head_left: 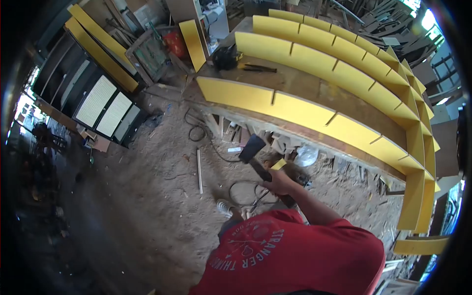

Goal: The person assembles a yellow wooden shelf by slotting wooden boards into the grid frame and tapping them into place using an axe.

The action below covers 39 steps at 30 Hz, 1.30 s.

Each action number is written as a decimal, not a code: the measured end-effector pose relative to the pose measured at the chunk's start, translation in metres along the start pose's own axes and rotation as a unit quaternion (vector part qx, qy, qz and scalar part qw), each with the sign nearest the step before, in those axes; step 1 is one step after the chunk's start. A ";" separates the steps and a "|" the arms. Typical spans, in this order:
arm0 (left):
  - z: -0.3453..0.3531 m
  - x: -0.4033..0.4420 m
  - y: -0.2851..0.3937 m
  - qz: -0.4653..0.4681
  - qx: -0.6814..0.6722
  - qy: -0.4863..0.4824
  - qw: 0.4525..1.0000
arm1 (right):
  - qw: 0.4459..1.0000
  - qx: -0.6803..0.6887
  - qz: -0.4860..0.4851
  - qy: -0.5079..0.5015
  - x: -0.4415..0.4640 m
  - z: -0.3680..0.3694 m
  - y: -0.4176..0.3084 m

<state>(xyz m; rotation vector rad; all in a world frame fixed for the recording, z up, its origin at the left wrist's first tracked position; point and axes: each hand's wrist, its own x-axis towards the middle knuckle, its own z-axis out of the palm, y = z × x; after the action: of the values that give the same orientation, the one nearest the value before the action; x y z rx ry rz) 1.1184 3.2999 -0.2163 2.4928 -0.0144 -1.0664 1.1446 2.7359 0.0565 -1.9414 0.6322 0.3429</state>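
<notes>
My right hand [279,183] has its fingers wrapped round the mallet [252,149], head towards eleven o'clock; my left hand isn't visible. I judge this carrying; the next move calls for clearing the strips [305,112] at one o'clock.

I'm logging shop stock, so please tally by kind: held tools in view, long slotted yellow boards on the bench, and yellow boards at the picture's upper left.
Held tool: 1
Long slotted boards: 4
Upper-left boards: 3
Total: 8
</notes>
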 end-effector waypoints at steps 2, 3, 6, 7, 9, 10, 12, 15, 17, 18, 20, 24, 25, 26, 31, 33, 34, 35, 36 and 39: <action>-0.083 0.075 -0.005 0.030 -0.013 0.024 0.999 | 0.998 0.042 0.037 -0.004 0.028 0.018 -0.046; -0.127 0.115 -0.003 0.052 -0.007 0.040 0.998 | 0.998 0.046 0.046 0.003 0.039 0.027 -0.063; -0.269 0.241 0.014 0.116 0.110 0.091 0.983 | 0.998 0.000 -0.005 0.055 0.071 0.046 -0.102; -0.309 0.268 0.026 0.097 0.000 0.108 0.989 | 0.997 -0.008 -0.025 0.074 0.083 0.053 -0.106; -0.374 0.315 0.084 0.082 -0.173 0.129 0.973 | 0.996 -0.014 -0.019 0.090 0.102 0.058 -0.128; -0.401 0.332 0.118 0.087 -0.234 0.137 0.958 | 0.996 -0.008 0.004 0.086 0.111 0.059 -0.147; -0.442 0.378 0.177 0.144 -0.259 0.128 0.946 | 0.996 0.014 0.043 0.077 0.141 0.059 -0.183; -0.489 0.446 0.242 0.237 -0.158 0.059 0.957 | 0.994 0.052 0.087 0.044 0.204 0.067 -0.215; -0.515 0.456 0.311 0.230 -0.115 0.004 0.966 | 0.997 -0.004 0.045 0.067 0.269 0.080 -0.218; -0.521 0.479 0.328 0.244 -0.089 0.008 0.966 | 0.996 -0.037 0.021 0.076 0.302 0.081 -0.223; -0.547 0.520 0.335 0.254 -0.032 0.025 0.966 | 0.998 -0.010 0.014 0.052 0.371 0.078 -0.255; -0.598 0.620 0.266 0.147 0.057 0.046 0.986 | 0.998 0.020 -0.018 0.058 0.512 0.061 -0.313; -0.612 0.630 0.235 0.133 0.080 0.009 0.988 | 0.997 0.031 -0.019 0.065 0.534 0.061 -0.324; -0.624 0.627 0.219 0.117 0.132 0.013 0.984 | 0.995 0.087 0.011 0.048 0.551 0.055 -0.339; -0.674 0.645 0.182 -0.042 0.113 -0.044 0.992 | 0.961 0.246 0.059 0.115 0.633 0.018 -0.398; -0.690 0.680 0.206 -0.004 0.144 -0.055 0.988 | 0.947 0.266 0.061 0.169 0.667 0.009 -0.394; -0.701 0.705 0.221 0.015 0.159 -0.061 0.985 | 0.942 0.270 0.085 0.182 0.686 0.010 -0.385; -0.714 0.734 0.238 0.037 0.173 -0.067 0.982 | 0.934 0.276 0.110 0.197 0.703 0.009 -0.377; -0.728 0.768 0.261 0.063 0.186 -0.072 0.978 | 0.926 0.280 0.131 0.217 0.718 0.005 -0.373; -0.793 0.881 0.344 0.149 0.231 -0.077 0.958 | 0.880 0.303 0.181 0.317 0.733 -0.011 -0.404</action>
<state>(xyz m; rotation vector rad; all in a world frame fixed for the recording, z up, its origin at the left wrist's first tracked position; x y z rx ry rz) 2.3416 3.1356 -0.2027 2.6735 -0.7408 -1.2288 1.9764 2.6595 -0.0010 -1.2903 1.3586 -0.2746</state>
